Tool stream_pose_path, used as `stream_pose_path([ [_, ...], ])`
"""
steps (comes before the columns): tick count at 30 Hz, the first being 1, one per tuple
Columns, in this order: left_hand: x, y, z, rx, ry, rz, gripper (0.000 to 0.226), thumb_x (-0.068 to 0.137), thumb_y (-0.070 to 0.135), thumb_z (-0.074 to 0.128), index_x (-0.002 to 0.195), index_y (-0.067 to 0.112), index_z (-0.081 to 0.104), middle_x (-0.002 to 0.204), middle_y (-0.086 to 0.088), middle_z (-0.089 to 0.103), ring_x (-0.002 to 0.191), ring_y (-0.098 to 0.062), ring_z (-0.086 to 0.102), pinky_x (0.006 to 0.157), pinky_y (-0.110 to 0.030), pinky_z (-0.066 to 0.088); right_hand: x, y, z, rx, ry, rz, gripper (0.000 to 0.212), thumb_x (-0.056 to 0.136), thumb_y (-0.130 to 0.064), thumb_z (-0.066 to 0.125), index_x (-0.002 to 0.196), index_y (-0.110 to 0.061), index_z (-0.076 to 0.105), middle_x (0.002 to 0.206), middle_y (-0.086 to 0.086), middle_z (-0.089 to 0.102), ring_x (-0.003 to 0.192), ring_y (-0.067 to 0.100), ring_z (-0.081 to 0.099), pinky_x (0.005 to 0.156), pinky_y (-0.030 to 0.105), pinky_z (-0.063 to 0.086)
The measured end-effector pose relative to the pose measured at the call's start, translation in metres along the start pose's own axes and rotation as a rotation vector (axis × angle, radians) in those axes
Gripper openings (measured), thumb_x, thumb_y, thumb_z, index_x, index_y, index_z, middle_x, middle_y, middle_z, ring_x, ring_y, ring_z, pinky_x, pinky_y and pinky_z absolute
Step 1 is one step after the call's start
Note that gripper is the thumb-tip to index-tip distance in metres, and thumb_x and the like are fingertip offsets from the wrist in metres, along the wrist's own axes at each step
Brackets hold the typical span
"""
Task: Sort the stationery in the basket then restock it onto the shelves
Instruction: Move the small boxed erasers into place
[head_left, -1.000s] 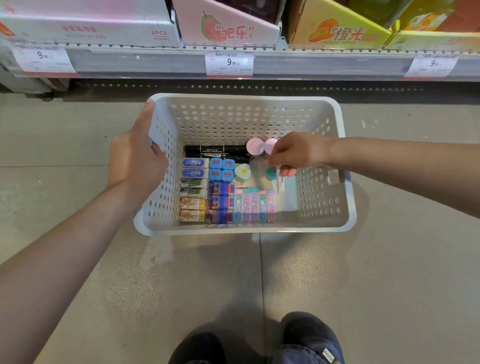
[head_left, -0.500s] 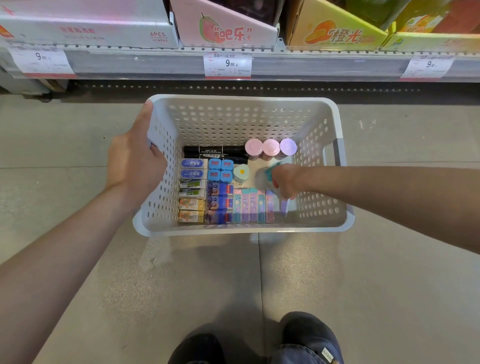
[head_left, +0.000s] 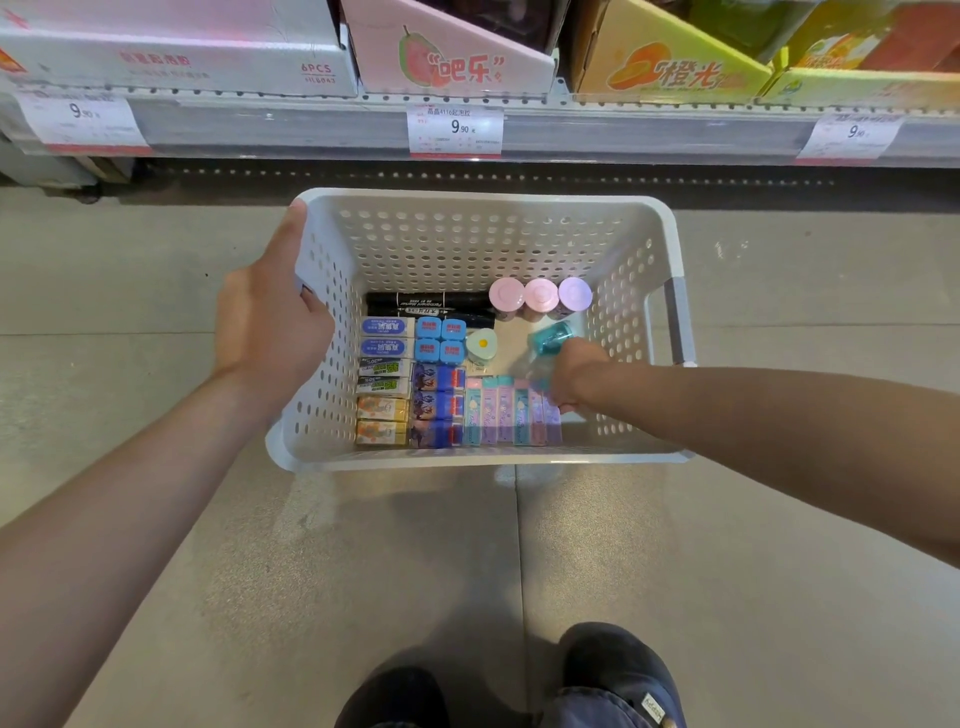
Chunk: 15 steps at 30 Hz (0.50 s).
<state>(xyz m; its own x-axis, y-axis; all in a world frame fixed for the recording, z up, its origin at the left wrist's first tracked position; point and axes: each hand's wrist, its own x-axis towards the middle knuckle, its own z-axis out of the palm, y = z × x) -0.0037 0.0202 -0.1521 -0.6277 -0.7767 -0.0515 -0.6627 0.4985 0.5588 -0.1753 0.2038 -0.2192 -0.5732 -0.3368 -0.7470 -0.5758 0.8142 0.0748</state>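
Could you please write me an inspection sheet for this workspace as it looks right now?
Surface: grey floor; the white basket sits on it.
Job's things: erasers in neat rows, black markers behind them, three round-capped tubes upright at the back, a teal item by the right hand.
Clutter: nothing seen.
Grippers: left hand grips the basket's left wall; right hand reaches inside, fingers hidden, what it holds unclear.
Cables: nothing seen.
Surroundings: shelf with price tags and cartons; dark shoes below.
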Motion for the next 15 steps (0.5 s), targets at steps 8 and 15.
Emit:
stream_pose_path([
  [8,0.001,-0.002,0.001,0.002,-0.004,-0.007,0.070,0.089,0.000,0.041,0.151,0.027,0.022,0.061,-0.006,0.041,0.052,-0.015,0.038,0.047,-0.031,0.032,-0.012,0.001,-0.006,-0.025,0.038,-0.133,0.022,0.089,-0.002,0.057,0.110,0.003,0.058,0.075,0.007,0.058,0.071,0.021,0.061,0.068,0.026,0.048],
  [15,0.001,0.000,0.000,0.009,-0.003,-0.018,0.070,0.089,-0.001,0.040,0.151,0.027,0.023,0.061,-0.004,0.040,0.053,-0.014,0.038,0.047,-0.028,0.032,-0.019,-0.004,-0.019,-0.649,0.289,-0.449,0.040,0.091,0.001,0.046,0.130,-0.001,0.037,0.118,0.009,0.060,0.103,0.028,0.063,0.056,0.030,0.041],
])
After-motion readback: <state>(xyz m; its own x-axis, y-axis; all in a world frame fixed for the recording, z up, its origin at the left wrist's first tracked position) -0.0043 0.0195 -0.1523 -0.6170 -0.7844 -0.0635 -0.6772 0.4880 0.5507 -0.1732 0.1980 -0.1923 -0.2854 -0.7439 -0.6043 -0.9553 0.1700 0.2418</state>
